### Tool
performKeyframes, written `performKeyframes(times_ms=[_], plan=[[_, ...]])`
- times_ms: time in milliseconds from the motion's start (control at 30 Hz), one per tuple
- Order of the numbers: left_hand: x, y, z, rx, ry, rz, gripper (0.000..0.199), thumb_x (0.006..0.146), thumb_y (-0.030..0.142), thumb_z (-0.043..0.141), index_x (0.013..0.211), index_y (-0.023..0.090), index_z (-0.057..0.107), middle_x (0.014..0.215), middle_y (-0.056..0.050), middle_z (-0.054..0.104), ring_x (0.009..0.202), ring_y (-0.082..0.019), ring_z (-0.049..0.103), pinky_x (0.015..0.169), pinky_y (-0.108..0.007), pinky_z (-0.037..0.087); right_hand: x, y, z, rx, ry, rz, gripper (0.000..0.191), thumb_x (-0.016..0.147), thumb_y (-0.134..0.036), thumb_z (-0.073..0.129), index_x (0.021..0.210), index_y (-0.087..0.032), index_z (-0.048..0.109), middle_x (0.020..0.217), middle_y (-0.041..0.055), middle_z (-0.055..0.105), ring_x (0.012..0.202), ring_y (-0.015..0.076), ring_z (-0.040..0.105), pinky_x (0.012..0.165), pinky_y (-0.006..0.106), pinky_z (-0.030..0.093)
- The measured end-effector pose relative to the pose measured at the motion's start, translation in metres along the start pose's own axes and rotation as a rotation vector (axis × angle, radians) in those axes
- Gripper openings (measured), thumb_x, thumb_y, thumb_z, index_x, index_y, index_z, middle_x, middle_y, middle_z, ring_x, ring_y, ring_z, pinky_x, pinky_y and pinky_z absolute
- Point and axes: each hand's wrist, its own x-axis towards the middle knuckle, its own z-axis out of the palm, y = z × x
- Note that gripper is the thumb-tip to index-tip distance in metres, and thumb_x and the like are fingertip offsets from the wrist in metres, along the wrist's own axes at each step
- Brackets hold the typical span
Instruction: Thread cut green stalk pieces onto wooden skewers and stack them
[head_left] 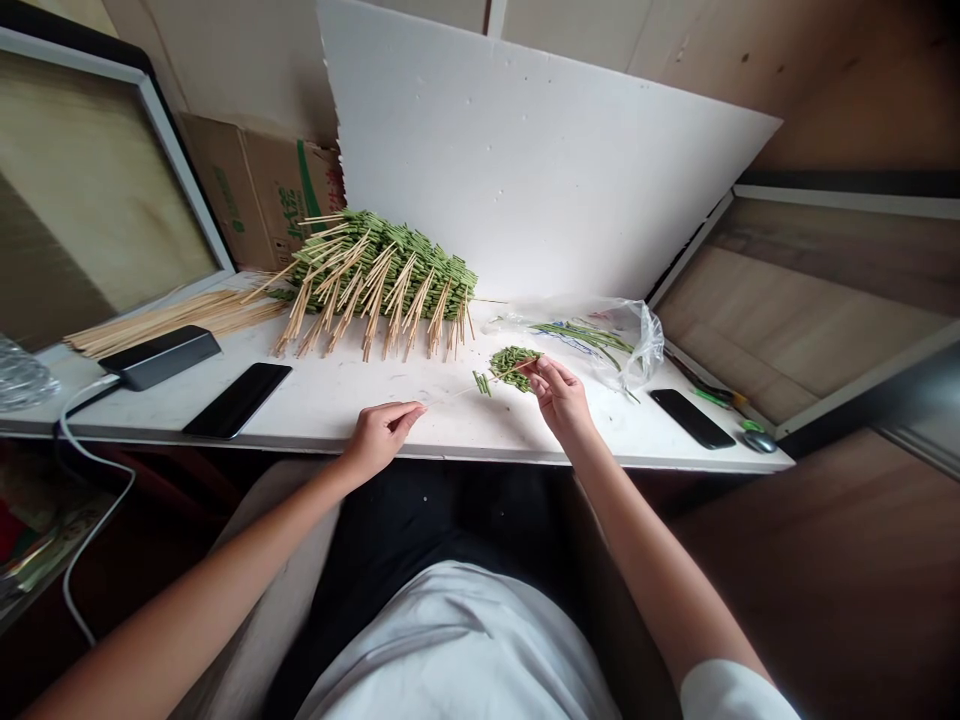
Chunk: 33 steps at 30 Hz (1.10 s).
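A thin wooden skewer (pixel 466 391) runs slantwise between my two hands above the white table (pixel 442 432). My left hand (pixel 382 432) pinches its lower left end. At its other end my right hand (pixel 556 392) is closed, fingertips together beside a small pile of cut green stems (pixel 511 362); whether a stem piece is between those fingers is too small to tell. A few loose pieces (pixel 481 382) lie just left of the pile. Behind, to the left, a large stack of skewered green pieces (pixel 397 262) has its bare sticks pointing forward.
Bare skewers (pixel 180 318), a black box-shaped device (pixel 161 358) and a phone (pixel 238 400) lie at the left. On the right are a plastic bag (pixel 645 340) with long green stems, another dark phone (pixel 691 418) and a mouse (pixel 759 438). A white board (pixel 525 150) stands behind.
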Motion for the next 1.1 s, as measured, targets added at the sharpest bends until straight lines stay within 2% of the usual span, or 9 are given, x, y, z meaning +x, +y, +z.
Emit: performKeyframes(times_ms=[100, 367, 700, 867, 1100], plan=[[0.0, 0.0, 0.0, -0.004, -0.003, 0.003, 0.026, 0.105, 0.034, 0.069, 0.104, 0.014, 0.086, 0.094, -0.011, 0.084, 0.078, -0.021, 0.078, 0.078, -0.03, 0.063, 0.0, -0.001, 0.0, 0.001, 0.009, -0.001, 0.037, 0.067, -0.048, 0.099, 0.09, -0.025, 0.082, 0.1, 0.0051, 0.083, 0.106, 0.0269, 0.078, 0.073, 0.031, 0.061], [0.0, -0.002, -0.001, -0.012, -0.012, 0.001, 0.028, 0.105, 0.036, 0.068, 0.104, 0.015, 0.086, 0.091, -0.01, 0.083, 0.076, -0.02, 0.077, 0.076, -0.03, 0.061, 0.0, -0.003, -0.004, -0.063, -0.011, -0.04, 0.029, 0.073, -0.045, 0.096, 0.087, -0.024, 0.084, 0.096, 0.0068, 0.084, 0.099, 0.025, 0.079, 0.08, 0.033, 0.062], [-0.001, -0.003, -0.001, -0.009, -0.013, 0.026, 0.026, 0.105, 0.033, 0.068, 0.105, 0.016, 0.087, 0.08, -0.007, 0.079, 0.067, -0.017, 0.07, 0.068, -0.027, 0.056, -0.003, -0.014, -0.01, -0.178, -0.041, -0.104, 0.034, 0.068, -0.047, 0.1, 0.088, -0.024, 0.086, 0.091, 0.0062, 0.085, 0.091, 0.0243, 0.08, 0.076, 0.034, 0.062], [-0.003, -0.005, -0.002, 0.001, -0.021, 0.011, 0.026, 0.105, 0.034, 0.068, 0.104, 0.016, 0.087, 0.077, -0.007, 0.078, 0.065, -0.016, 0.068, 0.066, -0.027, 0.053, -0.001, -0.016, -0.011, -0.182, -0.065, -0.082, 0.037, 0.062, -0.046, 0.103, 0.085, -0.023, 0.085, 0.089, 0.0062, 0.085, 0.085, 0.0249, 0.081, 0.074, 0.035, 0.064], [0.001, -0.001, -0.003, -0.053, -0.039, -0.058, 0.028, 0.104, 0.037, 0.069, 0.101, 0.015, 0.085, 0.075, -0.005, 0.076, 0.064, -0.015, 0.068, 0.065, -0.025, 0.054, -0.002, -0.023, -0.007, -0.11, -0.12, -0.034, 0.038, 0.068, -0.051, 0.1, 0.088, -0.023, 0.085, 0.091, 0.0068, 0.084, 0.092, 0.0257, 0.08, 0.075, 0.035, 0.065]])
